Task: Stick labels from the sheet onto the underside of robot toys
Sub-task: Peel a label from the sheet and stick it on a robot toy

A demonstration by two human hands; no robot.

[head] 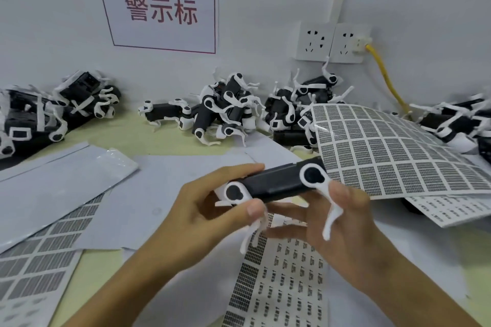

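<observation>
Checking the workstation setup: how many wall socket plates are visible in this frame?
2. Both sit side by side on the back wall at upper right: the left socket plate is free, the right socket plate has a yellow cable plugged in. None seem hidden.

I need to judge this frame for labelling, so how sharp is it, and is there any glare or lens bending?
Head view: left hand, right hand and held robot toy slightly motion-blurred; glare on plastic sleeve; wide-angle lens bows edges.
</observation>
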